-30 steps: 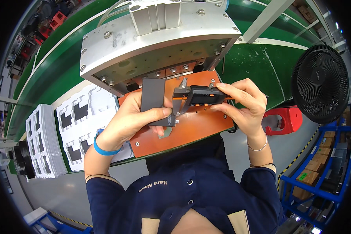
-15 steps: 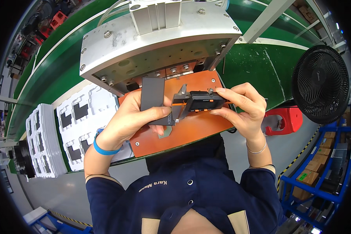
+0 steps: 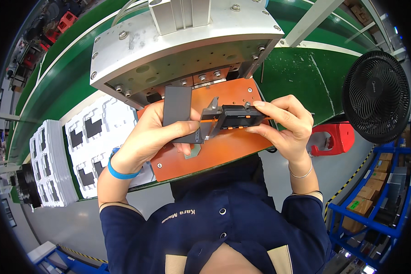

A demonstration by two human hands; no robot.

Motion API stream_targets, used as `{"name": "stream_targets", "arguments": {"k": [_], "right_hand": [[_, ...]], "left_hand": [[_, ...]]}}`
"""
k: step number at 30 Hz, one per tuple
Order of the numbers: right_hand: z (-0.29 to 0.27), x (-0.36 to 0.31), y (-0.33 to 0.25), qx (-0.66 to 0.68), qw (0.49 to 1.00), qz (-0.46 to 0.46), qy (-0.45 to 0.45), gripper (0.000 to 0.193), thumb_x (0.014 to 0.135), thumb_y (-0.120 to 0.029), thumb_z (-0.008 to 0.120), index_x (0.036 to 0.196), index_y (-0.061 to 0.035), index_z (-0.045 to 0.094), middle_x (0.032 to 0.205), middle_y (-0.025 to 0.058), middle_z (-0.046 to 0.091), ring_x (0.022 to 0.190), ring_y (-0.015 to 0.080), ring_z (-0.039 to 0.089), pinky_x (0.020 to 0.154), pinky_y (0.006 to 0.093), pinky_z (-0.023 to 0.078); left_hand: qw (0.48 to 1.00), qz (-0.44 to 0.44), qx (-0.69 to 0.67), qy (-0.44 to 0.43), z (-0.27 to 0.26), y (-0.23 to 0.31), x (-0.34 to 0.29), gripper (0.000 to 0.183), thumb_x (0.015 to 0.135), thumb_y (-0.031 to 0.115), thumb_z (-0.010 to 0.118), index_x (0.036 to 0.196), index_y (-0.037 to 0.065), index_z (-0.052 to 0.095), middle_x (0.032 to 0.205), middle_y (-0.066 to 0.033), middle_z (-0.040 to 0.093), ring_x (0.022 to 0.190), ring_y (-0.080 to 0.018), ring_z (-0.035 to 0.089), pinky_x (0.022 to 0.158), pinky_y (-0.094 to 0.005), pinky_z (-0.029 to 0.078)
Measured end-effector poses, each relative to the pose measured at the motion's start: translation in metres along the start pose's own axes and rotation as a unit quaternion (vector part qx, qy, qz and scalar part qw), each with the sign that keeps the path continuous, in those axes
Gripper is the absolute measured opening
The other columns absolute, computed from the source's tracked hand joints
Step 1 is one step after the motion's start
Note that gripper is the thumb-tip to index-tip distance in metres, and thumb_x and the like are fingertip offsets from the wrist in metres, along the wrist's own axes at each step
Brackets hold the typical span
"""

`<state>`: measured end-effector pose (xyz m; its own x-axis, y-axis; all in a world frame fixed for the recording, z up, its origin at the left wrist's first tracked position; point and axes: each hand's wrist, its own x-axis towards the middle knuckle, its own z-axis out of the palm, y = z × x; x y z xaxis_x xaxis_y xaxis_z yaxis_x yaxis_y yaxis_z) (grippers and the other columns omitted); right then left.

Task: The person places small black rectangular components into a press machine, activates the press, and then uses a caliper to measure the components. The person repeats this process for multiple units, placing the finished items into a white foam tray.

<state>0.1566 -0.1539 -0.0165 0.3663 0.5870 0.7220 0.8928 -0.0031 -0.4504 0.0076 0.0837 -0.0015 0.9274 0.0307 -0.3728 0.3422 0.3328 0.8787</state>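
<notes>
Gripping a dark grey plate [image 3: 177, 109], our left hand [image 3: 153, 134] holds it upright over the orange board [image 3: 223, 148], fingers closed around its lower edge. Our right hand [image 3: 285, 123] pinches a caliper [image 3: 230, 119] by its black body, its metal beak touching the plate's right edge. Above us sits a grey metal press [image 3: 182, 43]; white trays [image 3: 96, 141] lie left on the desk, a black fan [image 3: 379, 96] right.

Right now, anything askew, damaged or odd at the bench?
Nothing stands out. The left hand holds a flat dark grey plate upright, the right hand holds a digital caliper against it, both over the orange fixture board. The white trays sit in neat stacks; no spill or visible damage.
</notes>
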Motion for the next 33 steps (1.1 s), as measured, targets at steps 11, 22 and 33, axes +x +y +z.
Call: {"name": "stream_targets", "arguments": {"k": [11,22,33], "right_hand": [[-0.001,0.002,-0.004,0.007,1.000,0.026,-0.012,0.049,0.060,-0.017,0.089,0.106,-0.0083,0.077,0.075,0.0034,0.063,0.064,0.0150,0.059,0.055,0.0259,0.047],[-0.088,-0.056,0.093,-0.001,0.957,0.288,-0.014,0.042,0.080,0.001,0.075,0.121,0.0037,0.065,0.087,-0.0031,0.045,0.074,0.0052,0.042,0.065,0.0186,0.034],[-0.050,-0.106,0.192,-0.271,0.898,0.347,-0.004,0.043,0.082,-0.031,0.080,0.118,-0.0094,0.072,0.074,0.0007,0.049,0.062,0.0100,0.046,0.059,0.0272,0.039]], "left_hand": [[1.000,0.006,0.004,-0.014,-0.002,0.003,-0.002,0.023,0.091,0.012,0.069,0.107,-0.003,0.063,0.089,-0.0079,0.066,0.061,-0.0142,0.067,0.056,-0.0248,0.056],[0.807,0.198,0.446,0.333,-0.079,-0.005,-0.092,0.023,0.093,0.004,0.058,0.114,0.000,0.067,0.096,-0.0072,0.067,0.080,-0.0168,0.070,0.061,-0.0256,0.051],[0.593,0.123,0.648,0.462,-0.132,-0.110,-0.040,0.059,0.087,0.004,0.052,0.145,0.002,0.041,0.142,-0.0242,0.042,0.125,-0.0433,0.045,0.106,-0.0580,0.035]]}}
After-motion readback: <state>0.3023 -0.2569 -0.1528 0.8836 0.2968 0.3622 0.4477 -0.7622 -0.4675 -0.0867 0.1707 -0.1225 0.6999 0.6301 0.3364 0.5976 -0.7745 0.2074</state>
